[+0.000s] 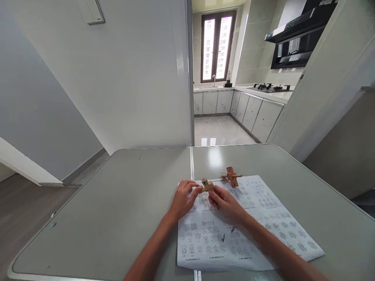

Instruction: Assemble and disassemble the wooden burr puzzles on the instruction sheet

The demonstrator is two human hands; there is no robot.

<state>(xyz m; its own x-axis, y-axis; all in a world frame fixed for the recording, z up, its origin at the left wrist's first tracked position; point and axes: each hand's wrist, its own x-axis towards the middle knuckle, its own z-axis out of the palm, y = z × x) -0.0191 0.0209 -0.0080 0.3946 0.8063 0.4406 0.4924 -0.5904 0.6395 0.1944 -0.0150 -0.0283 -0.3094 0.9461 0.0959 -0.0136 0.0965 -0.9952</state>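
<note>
Above a printed instruction sheet [205, 242], a small cluster of light wooden puzzle pieces [207, 185] is held between my two hands. My left hand [185, 198] pinches its left end with thumb and fingertips. On the other side, my right hand [224, 199] has its fingers closed around the lower right of the cluster, hiding part of it. Just beyond my right hand, a reddish-brown wooden cross-shaped assembly [231, 176] rests at the top edge of the sheet.
The grey table [117, 218] has a metal seam down its middle. A small green bit [53, 224] lies near its left edge. A white wall [146, 78] rises behind the table; to the right is a kitchen with a gas stove [271, 88].
</note>
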